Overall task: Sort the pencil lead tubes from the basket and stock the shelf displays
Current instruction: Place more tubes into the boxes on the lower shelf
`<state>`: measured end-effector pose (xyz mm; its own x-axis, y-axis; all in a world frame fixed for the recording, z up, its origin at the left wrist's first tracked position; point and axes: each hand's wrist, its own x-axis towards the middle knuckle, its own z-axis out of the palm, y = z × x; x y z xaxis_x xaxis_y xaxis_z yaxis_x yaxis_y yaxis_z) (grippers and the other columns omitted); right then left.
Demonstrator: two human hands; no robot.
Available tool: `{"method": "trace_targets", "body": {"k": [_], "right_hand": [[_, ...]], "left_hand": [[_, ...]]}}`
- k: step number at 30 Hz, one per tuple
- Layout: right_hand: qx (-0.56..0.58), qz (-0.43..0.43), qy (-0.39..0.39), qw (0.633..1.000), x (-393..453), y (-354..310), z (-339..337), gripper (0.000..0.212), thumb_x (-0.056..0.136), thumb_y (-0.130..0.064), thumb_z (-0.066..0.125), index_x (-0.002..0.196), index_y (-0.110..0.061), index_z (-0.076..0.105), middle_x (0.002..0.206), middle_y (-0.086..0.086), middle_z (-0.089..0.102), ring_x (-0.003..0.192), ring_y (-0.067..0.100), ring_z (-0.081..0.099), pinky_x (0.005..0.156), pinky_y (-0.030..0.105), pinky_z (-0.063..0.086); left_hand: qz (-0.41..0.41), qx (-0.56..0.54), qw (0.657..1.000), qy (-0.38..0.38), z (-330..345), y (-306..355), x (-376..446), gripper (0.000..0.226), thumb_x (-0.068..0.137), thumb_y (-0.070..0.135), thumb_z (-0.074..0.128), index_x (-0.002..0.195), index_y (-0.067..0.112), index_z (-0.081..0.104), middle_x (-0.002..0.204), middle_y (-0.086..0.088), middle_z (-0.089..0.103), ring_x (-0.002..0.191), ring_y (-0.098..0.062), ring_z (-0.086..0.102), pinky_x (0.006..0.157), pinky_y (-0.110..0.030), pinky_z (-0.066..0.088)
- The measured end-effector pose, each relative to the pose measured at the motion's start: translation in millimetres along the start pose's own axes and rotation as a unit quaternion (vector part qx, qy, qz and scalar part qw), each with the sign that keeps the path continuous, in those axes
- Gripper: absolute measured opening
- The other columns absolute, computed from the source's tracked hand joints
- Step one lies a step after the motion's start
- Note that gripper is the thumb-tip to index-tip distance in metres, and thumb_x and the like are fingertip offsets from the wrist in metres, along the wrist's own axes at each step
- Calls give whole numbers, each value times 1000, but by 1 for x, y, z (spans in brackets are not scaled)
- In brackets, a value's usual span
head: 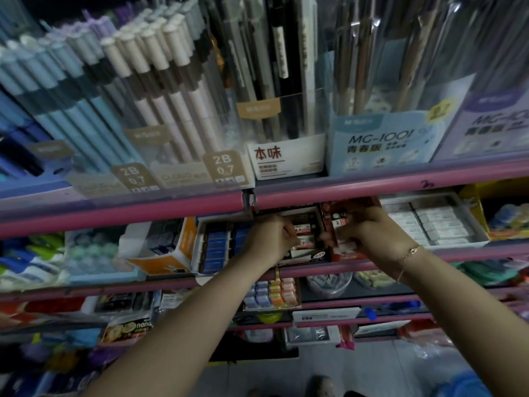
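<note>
1. Pink-edged shelves point(120, 209) of a stationery shop fill the view, tier above tier, with grey floor tiles visible at the bottom.
2. On the top tier stand clear display boxes of mechanical pencils point(94, 90) in blue, lilac and cream, two of them labelled "2B 0.7"; to their right are a white-labelled box of dark pens point(282, 81) and a pale blue "MG-1001" box point(383, 141).
3. Both hands reach into the second tier, just under the pink rail.
4. The left hand point(270, 239) has its fingers curled at the left edge of a black display tray point(307, 233); whether it pinches a tube there I cannot tell.
5. That tray holds small white-and-red pencil lead tubes point(303, 242) lying in rows.
6. The right hand point(372, 233), with a thin bracelet at the wrist, curls its fingers around a red display pack point(339, 222) of lead tubes just beside the black tray, on its right.
7. Left of the hands sits a tray of blue lead tubes point(217, 247), and next to it an orange-and-white box point(169, 250).
8. Right of the hands is a tray of white erasers point(432, 224).
9. Lower tiers carry small pastel erasers point(272, 290) and mixed packets, blurred.
</note>
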<state>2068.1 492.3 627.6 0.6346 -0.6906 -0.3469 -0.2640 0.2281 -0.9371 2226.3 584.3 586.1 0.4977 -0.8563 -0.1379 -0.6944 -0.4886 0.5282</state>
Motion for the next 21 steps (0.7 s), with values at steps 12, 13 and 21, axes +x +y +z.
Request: {"method": "trace_targets", "body": {"k": [12, 13, 21], "right_hand": [[-135, -86, 103, 982, 29, 1, 9, 24, 70, -8, 79, 92, -6, 68, 87, 6, 72, 77, 18, 65, 68, 23, 46], [-171, -94, 107, 975, 31, 2, 12, 23, 71, -10, 79, 92, -7, 69, 90, 7, 72, 79, 17, 65, 68, 20, 45], [-549, -205, 70, 807, 19, 1, 32, 19, 78, -19, 65, 96, -11, 64, 97, 16, 67, 90, 37, 62, 69, 29, 42]], "left_hand": [[56, 66, 996, -32, -8, -12, -6, 26, 78, 35, 74, 101, 23, 68, 96, 5, 67, 81, -11, 60, 67, -22, 47], [55, 93, 994, -33, -10, -12, -6, 32, 76, 39, 75, 104, 26, 67, 100, 6, 66, 85, -12, 61, 68, -21, 45], [28, 151, 985, -74, -12, -5, 2, 21, 88, 37, 58, 105, 25, 61, 111, 2, 65, 96, -20, 60, 67, -22, 36]]}}
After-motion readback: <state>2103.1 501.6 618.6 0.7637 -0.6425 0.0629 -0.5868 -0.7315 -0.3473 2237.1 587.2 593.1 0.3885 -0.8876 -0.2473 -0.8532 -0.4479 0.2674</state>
